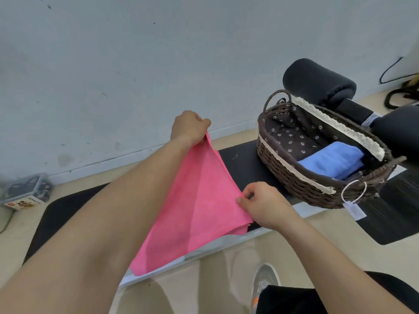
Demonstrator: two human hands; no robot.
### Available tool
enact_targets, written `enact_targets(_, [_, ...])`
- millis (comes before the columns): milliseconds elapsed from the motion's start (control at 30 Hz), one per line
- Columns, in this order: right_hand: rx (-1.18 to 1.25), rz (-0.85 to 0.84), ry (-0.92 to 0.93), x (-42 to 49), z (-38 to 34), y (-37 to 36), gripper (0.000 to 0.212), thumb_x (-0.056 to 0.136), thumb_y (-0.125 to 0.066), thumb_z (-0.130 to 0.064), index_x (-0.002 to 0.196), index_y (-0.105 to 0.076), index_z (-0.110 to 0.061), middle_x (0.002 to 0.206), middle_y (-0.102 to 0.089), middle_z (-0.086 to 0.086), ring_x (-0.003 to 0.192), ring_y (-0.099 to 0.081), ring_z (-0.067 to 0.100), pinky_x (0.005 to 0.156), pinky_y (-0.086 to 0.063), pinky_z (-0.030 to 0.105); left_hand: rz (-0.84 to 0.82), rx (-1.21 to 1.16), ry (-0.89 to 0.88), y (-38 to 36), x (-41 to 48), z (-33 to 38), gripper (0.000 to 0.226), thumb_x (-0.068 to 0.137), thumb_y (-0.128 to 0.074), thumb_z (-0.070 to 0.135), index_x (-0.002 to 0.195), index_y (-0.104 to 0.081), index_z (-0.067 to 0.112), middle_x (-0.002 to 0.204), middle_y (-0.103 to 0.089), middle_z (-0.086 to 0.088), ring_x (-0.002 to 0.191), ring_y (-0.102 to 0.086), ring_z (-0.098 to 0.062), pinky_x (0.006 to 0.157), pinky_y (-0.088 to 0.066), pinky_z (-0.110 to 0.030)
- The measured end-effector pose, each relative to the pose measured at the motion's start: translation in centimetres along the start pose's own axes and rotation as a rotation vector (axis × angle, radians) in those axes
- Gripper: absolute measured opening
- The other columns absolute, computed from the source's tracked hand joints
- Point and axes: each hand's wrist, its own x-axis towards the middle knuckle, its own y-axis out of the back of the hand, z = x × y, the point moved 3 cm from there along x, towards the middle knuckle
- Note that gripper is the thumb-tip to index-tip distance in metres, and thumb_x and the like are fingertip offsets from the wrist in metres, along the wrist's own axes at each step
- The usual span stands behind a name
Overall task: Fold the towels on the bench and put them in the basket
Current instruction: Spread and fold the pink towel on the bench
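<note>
We see one pink towel (199,207), thin and soft with a fine nap, doubled into a rough triangle with a darker overlapping layer along its right half. Our left hand (189,128) pinches its top corner in closed fingers and lifts it off the bench (240,164); our right hand (265,203) pinches the right corner between thumb and fingers, low, near the bench's front edge. The towel's long axis runs slantwise, from the raised corner at the far side down to its lowest corner, which hangs past the front edge on the left.

The bench is flat with a black padded top and a pale metal rail along the front. Two black foam rollers (317,80) stand at its right end.

One oval basket (292,175) of dark brown woven wicker sits on the right part of the bench, well apart from the pink towel. It has a dark flower-print cloth lining, cream lace trim, two loop handles, and a white tag (354,210) on a ring. Inside lies one folded blue towel (333,158), soft terry, its long axis running along the basket's length.
</note>
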Motion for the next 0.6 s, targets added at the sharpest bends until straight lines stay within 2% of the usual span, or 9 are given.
enact_targets(67, [-0.13, -0.008, -0.043, 0.3, 0.7, 0.2, 0.019, 0.091, -0.058, -0.039, 0.08, -0.058, -0.023, 0.081, -0.065, -0.009, 0.083, -0.062, 0.019, 0.072, -0.05, 0.033, -0.057, 0.026, 0.014, -2.2, 0.6, -0.7, 0.027, 0.078, -0.054, 0.025, 0.057, -0.06, 0.01, 0.058, -0.067, -0.007, 0.066, -0.065, -0.027, 0.064, -0.053, -0.031])
enact_targets(133, [-0.246, -0.02, -0.073, 0.8, 1.0, 0.1, 0.018, 0.086, -0.057, -0.039, 0.082, -0.058, -0.022, 0.083, -0.065, -0.006, 0.083, -0.062, 0.023, 0.07, -0.048, 0.032, -0.149, 0.059, 0.031, -4.4, 1.0, -1.6, 0.03, 0.081, -0.053, 0.028, 0.058, -0.062, 0.01, 0.058, -0.067, -0.005, 0.066, -0.065, -0.026, 0.065, -0.052, -0.029])
enact_targets(200, [-0.34, 0.036, -0.082, 1.3, 0.6, 0.2, 0.022, 0.081, -0.056, -0.044, 0.083, -0.058, -0.022, 0.081, -0.064, -0.005, 0.079, -0.062, 0.024, 0.064, -0.044, 0.029, -0.224, 0.095, 0.037, -6.0, 1.3, -2.8, 0.033, 0.082, -0.051, 0.034, 0.07, -0.07, 0.01, 0.069, -0.073, -0.006, 0.073, -0.07, -0.026, 0.076, -0.056, -0.033])
enact_targets(267, [-0.373, 0.138, -0.076, 1.9, -0.1, 0.6, 0.03, 0.081, -0.054, -0.052, 0.084, -0.059, -0.023, 0.08, -0.063, -0.005, 0.076, -0.062, 0.025, 0.061, -0.04, 0.029, -0.194, 0.142, 0.012, -6.5, 1.5, -3.8, 0.027, 0.086, -0.052, 0.035, 0.085, -0.071, 0.016, 0.087, -0.073, -0.003, 0.086, -0.068, -0.026, 0.083, -0.056, -0.037])
enact_targets(333, [-0.356, 0.218, -0.063, 2.4, -0.9, 0.9, 0.033, 0.084, -0.052, -0.056, 0.086, -0.059, -0.024, 0.082, -0.063, -0.004, 0.078, -0.063, 0.026, 0.063, -0.042, 0.03, -0.12, 0.223, -0.054, -6.5, 1.8, -4.7, 0.025, 0.092, -0.051, 0.037, 0.105, -0.067, 0.023, 0.104, -0.068, 0.002, 0.1, -0.063, -0.023, 0.088, -0.052, -0.039])
enact_targets(400, [-0.34, 0.224, -0.051, 3.0, -1.4, 0.9, 0.03, 0.086, -0.051, -0.052, 0.089, -0.06, -0.024, 0.085, -0.064, -0.004, 0.08, -0.063, 0.026, 0.066, -0.045, 0.031, -0.176, 0.286, -0.052, -6.8, 2.3, -6.0, 0.038, 0.094, -0.049, 0.047, 0.12, -0.062, 0.022, 0.121, -0.064, -0.001, 0.113, -0.06, -0.025, 0.096, -0.049, -0.041])
enact_targets(433, [-0.336, 0.211, -0.049, 3.3, -1.6, 0.7, 0.027, 0.087, -0.052, -0.05, 0.09, -0.061, -0.024, 0.087, -0.064, -0.003, 0.081, -0.063, 0.027, 0.068, -0.046, 0.032, -0.257, 0.297, -0.026, -7.0, 2.4, -6.5, 0.045, 0.095, -0.047, 0.054, 0.119, -0.062, 0.02, 0.122, -0.065, -0.002, 0.113, -0.06, -0.026, 0.097, -0.048, -0.041])
enact_targets(500, [-0.334, 0.185, -0.045, 3.7, -1.9, 0.3, 0.024, 0.087, -0.052, -0.045, 0.093, -0.061, -0.024, 0.092, -0.065, -0.001, 0.085, -0.064, 0.029, 0.07, -0.047, 0.033, -0.38, 0.254, -0.009, -7.5, 2.1, -7.3, 0.052, 0.093, -0.045, 0.066, 0.098, -0.067, 0.019, 0.105, -0.069, 0.0, 0.098, -0.064, -0.023, 0.088, -0.05, -0.037])
enact_targets(600, [-0.328, 0.171, -0.035, 4.4, -2.6, 0.0, 0.023, 0.088, -0.051, -0.039, 0.103, -0.06, -0.023, 0.102, -0.065, 0.002, 0.094, -0.064, 0.031, 0.071, -0.045, 0.034, -0.265, 0.103, -0.109, -6.9, 1.0, -7.1, 0.039, 0.089, -0.06, 0.058, 0.09, -0.064, 0.02, 0.09, -0.067, 0.005, 0.086, -0.06, -0.017, 0.073, -0.043, -0.031])
